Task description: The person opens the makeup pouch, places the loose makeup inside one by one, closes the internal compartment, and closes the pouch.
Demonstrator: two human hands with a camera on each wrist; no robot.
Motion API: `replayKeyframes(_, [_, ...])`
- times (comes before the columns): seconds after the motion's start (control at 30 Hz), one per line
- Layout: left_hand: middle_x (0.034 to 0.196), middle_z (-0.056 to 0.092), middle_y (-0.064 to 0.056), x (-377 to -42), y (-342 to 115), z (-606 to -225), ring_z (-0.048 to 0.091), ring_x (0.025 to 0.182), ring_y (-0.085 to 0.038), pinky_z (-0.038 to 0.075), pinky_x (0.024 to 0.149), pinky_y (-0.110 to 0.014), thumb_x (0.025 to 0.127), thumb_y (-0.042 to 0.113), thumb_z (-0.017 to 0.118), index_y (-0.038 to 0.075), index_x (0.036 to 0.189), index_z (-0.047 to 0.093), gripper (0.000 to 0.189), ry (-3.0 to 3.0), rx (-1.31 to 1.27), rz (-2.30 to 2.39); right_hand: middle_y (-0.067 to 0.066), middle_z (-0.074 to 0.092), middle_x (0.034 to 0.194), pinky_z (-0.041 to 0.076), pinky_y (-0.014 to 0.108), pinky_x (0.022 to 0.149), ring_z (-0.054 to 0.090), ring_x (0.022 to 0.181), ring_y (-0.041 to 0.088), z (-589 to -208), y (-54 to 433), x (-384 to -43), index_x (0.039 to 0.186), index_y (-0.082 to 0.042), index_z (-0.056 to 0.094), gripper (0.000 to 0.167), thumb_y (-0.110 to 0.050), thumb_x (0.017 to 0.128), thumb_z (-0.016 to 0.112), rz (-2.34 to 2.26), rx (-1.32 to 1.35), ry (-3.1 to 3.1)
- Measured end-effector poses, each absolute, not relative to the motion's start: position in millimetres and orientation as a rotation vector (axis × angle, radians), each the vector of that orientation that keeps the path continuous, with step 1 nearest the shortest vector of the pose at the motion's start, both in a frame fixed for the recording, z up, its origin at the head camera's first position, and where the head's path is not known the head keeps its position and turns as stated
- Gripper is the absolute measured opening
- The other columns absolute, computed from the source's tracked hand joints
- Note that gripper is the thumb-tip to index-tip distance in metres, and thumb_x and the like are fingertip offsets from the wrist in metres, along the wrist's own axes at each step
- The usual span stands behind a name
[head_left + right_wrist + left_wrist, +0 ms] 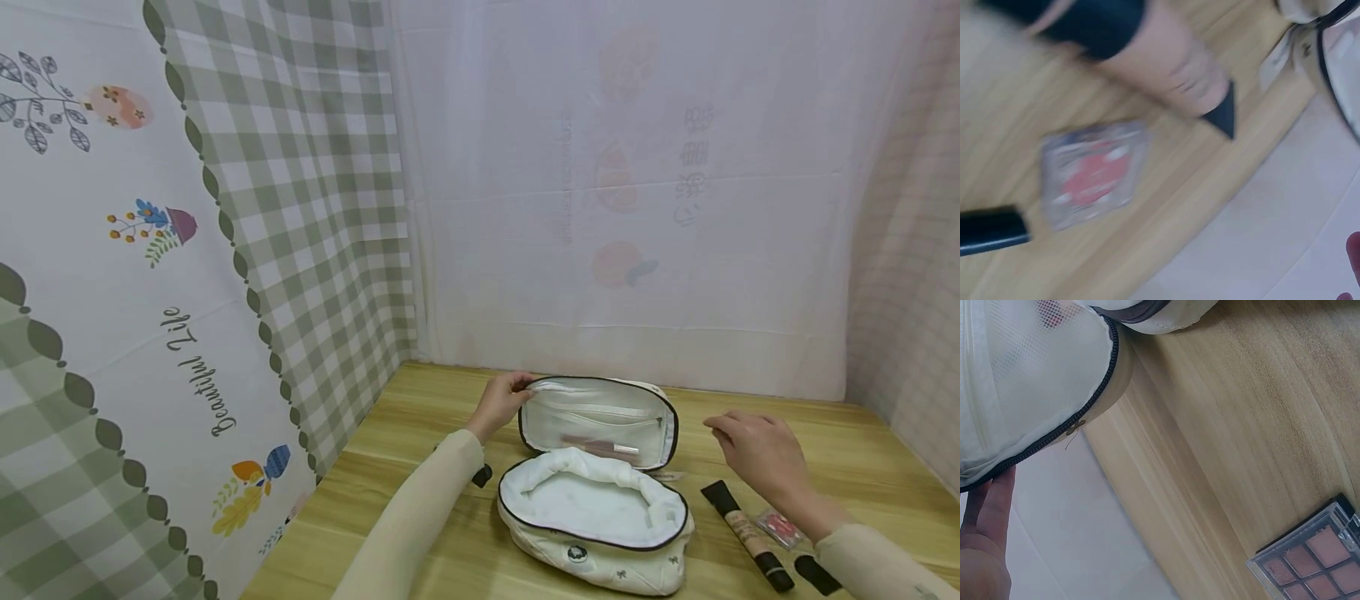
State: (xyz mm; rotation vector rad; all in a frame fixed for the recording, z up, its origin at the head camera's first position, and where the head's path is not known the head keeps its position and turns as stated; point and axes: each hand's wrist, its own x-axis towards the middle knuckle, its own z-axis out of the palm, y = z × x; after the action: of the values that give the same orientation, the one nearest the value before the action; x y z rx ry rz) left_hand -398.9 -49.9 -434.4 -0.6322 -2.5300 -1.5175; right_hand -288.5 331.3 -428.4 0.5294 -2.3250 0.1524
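Note:
A white cosmetic bag point(592, 571) with black piping lies unzipped on the table, its padded inside facing up. My left hand point(501, 404) pinches the upper left corner of its raised lid point(577, 393); in the left wrist view the fingers point(996, 509) reach behind the zipper edge. Inside the lid's mesh pocket lies a slim pinkish tube with a silvery end point(622, 449). My right hand point(761, 454) hovers right of the bag with loosely bent fingers and nothing visible in it. Below it lie a beige-and-black tube point(746, 533) and a small clear case with pink inside point(1094, 175).
A black-capped item point(991, 231) lies near the clear case. Left of the bag, partly behind my left sleeve, is an eyeshadow palette point(1316, 559). Cloth hangs behind the wooden table point(450, 400) and on both sides.

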Motion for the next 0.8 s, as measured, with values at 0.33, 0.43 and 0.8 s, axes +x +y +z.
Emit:
replayKeyframes(0.33, [0.098,0.069,0.003,-398.5,-49.6,-435.1,0.061,0.091,-0.008,0.051,0.076,-0.024,0.096,0.007,0.066,0.008,0.113,0.072,0.018,-2.524,-0.615,-1.535,0.009,0.070,0.081,0.045,0.058,0.071,0.065,0.067,0.031,-435.4,367.7,-270.1,0.096,-0.003,0.075,0.023,0.001,0.074,0.078,0.137,0.443,-2.438])
replayKeyframes(0.43, [0.097,0.069,0.003,-398.6,-49.9,-435.3,0.061,0.090,-0.008,0.051,0.076,-0.024,0.096,0.006,0.066,0.008,0.112,0.072,0.018,-2.520,-0.619,-1.530,0.008,0.070,0.081,0.043,0.057,0.068,0.064,0.066,0.029,-438.3,375.7,-263.8,0.097,-0.002,0.074,0.021,0.001,0.076,0.077,0.157,0.419,-2.484])
replayKeyframes(0.8, [0.097,0.069,0.002,-399.2,-50.0,-435.3,0.061,0.090,-0.009,0.051,0.076,-0.026,0.095,0.006,0.066,0.008,0.111,0.072,0.017,-2.512,-0.629,-1.525,0.024,0.069,0.095,0.051,0.053,0.062,0.066,0.073,0.037,-449.6,411.0,-232.4,0.102,0.003,0.073,0.023,-0.012,0.085,0.076,0.168,0.284,-2.782])
